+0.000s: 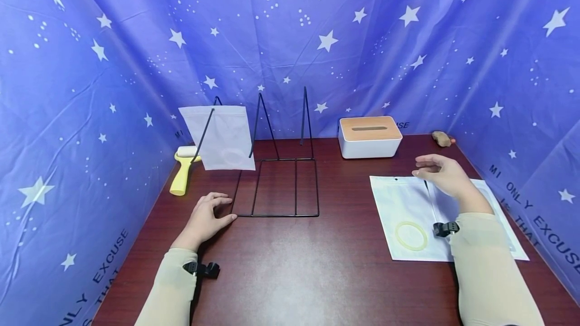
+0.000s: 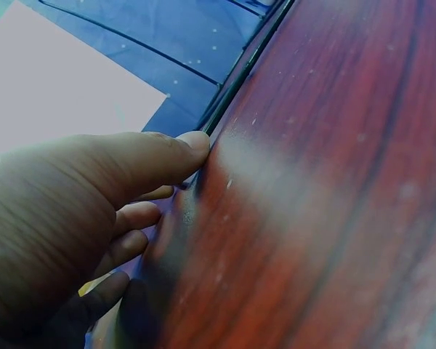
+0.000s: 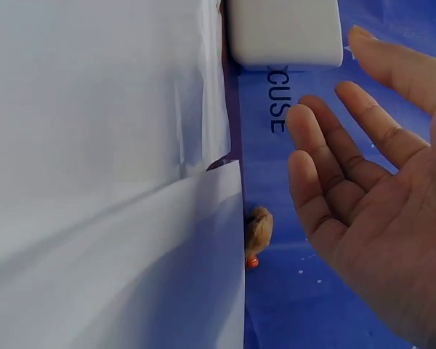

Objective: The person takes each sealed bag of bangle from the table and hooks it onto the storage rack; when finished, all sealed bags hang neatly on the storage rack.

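Note:
A black wire rack [image 1: 274, 215] with upright loops stands on the table at left of centre. One white flat pouch [image 1: 222, 137] leans upright in its left slot. My left hand [image 1: 206, 221] holds the rack's front left corner. In the left wrist view, the thumb [image 2: 192, 143] presses on the dark wire, with the fingers curled behind it. At the right lie overlapping white pouches [image 1: 385, 205], the top one showing a pale yellow ring [image 1: 411, 236]. My right hand [image 1: 446, 177] hovers over their far edge. In the right wrist view its fingers [image 3: 320, 145] are loosely bent and hold nothing.
A white tissue box [image 1: 369, 147] with a wooden lid stands at the back. A small brown object [image 1: 441, 139] with an orange tip lies at the back right corner. The yellow-handled lint roller [image 1: 181, 177] is left of the rack. Starry blue cloth [image 1: 272, 39] encloses the table.

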`<action>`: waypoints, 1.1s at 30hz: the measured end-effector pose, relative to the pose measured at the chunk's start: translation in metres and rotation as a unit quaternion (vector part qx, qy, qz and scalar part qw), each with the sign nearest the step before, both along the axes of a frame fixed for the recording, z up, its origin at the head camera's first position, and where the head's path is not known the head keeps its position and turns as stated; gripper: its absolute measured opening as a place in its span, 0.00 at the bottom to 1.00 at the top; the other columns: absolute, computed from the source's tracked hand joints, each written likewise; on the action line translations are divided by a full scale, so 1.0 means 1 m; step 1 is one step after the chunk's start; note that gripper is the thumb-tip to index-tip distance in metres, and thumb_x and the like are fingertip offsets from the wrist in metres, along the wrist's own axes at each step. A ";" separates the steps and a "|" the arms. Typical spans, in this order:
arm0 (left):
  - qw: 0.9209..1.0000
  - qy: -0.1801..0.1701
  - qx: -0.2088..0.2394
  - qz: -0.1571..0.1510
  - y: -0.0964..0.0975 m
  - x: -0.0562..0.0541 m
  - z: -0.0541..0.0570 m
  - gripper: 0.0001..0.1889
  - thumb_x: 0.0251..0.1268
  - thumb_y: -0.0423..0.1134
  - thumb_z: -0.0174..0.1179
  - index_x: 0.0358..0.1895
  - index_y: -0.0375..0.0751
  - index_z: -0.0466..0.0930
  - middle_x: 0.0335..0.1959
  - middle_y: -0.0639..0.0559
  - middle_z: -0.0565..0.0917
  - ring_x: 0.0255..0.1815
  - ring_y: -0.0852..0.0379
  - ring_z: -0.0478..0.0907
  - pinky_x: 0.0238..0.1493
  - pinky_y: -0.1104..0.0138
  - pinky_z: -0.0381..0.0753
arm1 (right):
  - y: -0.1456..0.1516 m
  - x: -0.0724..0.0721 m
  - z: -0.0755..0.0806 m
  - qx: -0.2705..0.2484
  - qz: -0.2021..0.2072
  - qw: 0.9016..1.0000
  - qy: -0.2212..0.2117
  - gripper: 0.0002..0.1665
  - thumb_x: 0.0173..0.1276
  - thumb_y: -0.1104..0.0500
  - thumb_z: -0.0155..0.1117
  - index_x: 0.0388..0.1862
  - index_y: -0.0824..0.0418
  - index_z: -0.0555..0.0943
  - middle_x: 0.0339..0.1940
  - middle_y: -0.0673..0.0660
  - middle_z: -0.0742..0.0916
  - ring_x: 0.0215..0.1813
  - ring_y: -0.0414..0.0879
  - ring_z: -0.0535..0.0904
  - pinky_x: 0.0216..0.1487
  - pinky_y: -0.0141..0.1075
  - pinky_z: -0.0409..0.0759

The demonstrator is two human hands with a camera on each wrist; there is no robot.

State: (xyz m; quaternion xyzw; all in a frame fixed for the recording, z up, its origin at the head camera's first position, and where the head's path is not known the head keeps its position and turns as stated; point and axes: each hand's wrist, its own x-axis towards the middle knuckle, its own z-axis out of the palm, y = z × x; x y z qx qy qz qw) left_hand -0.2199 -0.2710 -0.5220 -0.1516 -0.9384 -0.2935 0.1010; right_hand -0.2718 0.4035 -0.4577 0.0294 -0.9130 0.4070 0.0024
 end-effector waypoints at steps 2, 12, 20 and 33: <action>1.000 0.000 0.001 0.000 0.000 0.000 0.000 0.25 0.57 0.45 0.80 0.57 0.40 0.88 0.60 0.47 0.82 0.64 0.40 0.72 0.65 0.45 0.69 | 0.001 0.000 -0.001 0.003 0.002 1.000 -0.002 0.35 0.75 0.48 0.70 0.71 0.68 0.75 0.59 0.69 0.86 0.44 0.25 0.80 0.42 0.24 0.79; 1.000 -0.004 0.002 0.001 -0.001 0.000 -0.001 0.25 0.58 0.45 0.79 0.57 0.41 0.88 0.60 0.47 0.81 0.64 0.41 0.72 0.65 0.45 0.69 | 0.004 -0.002 -0.009 0.024 0.010 1.000 -0.017 0.38 0.71 0.50 0.75 0.70 0.70 0.75 0.64 0.73 0.82 0.53 0.42 0.82 0.44 0.22 0.76; 1.000 -0.005 -0.001 0.001 0.000 0.000 0.000 0.25 0.57 0.45 0.80 0.58 0.41 0.88 0.61 0.47 0.81 0.65 0.40 0.71 0.66 0.45 0.69 | 0.006 -0.004 -0.015 0.031 0.014 0.999 -0.026 0.36 0.69 0.54 0.77 0.68 0.71 0.76 0.63 0.73 0.82 0.63 0.66 0.79 0.47 0.23 0.74; 1.000 -0.004 0.000 0.000 0.000 0.000 0.000 0.25 0.58 0.45 0.79 0.58 0.41 0.87 0.61 0.47 0.81 0.65 0.40 0.72 0.66 0.44 0.69 | 0.005 -0.006 -0.021 0.053 0.006 0.997 -0.051 0.37 0.67 0.56 0.77 0.70 0.69 0.75 0.67 0.73 0.79 0.68 0.69 0.73 0.67 0.65 0.68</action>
